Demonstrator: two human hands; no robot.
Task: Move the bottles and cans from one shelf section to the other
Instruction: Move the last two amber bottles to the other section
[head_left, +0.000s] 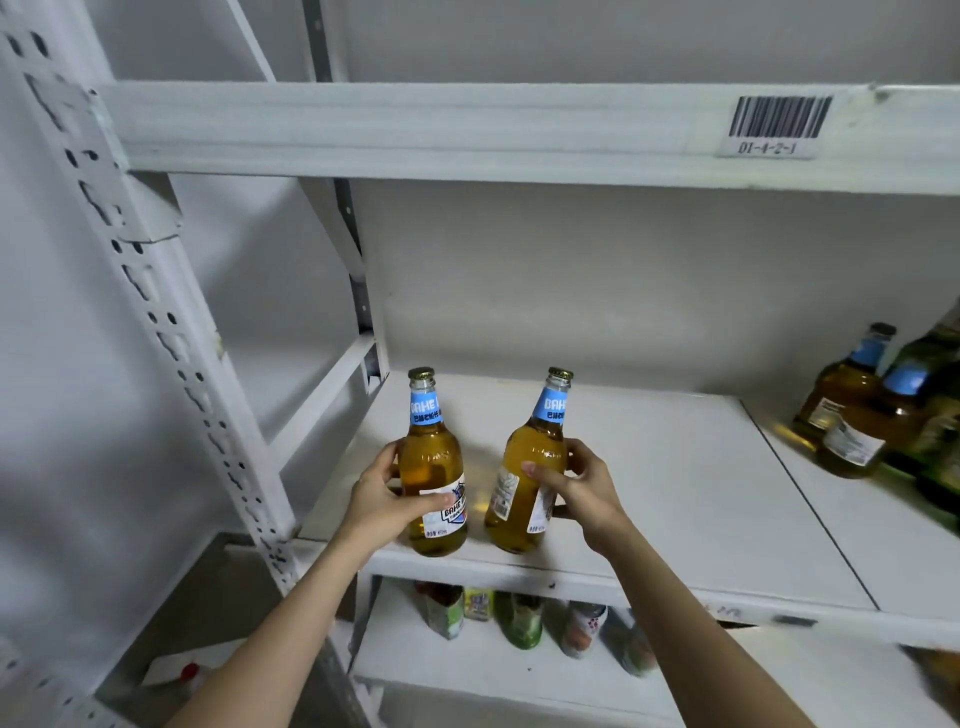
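Left hand (387, 499) wraps fingers and thumb round the body of an upright amber bottle (434, 467), and the right hand (576, 488) grips a second amber bottle (524, 483) whose top tips to the right. Both bases sit at the front lip of the shelf's left panel (649, 467); whether they rest on the board or hang just above it cannot be told. A cluster of bottles (852, 415) stands on the right panel, past the seam (800, 488), so the step in hand is probably setting this pair down on the left section. The next move likely calls for pushing both deeper in, righting the tilted one and then letting go. Bare board runs back to the wall and right to the seam, giving plenty of room. The risks are the front lip, where a base could slip off, the perforated post (171, 332) close on the left, and the beam (467, 130) overhead, well above the caps
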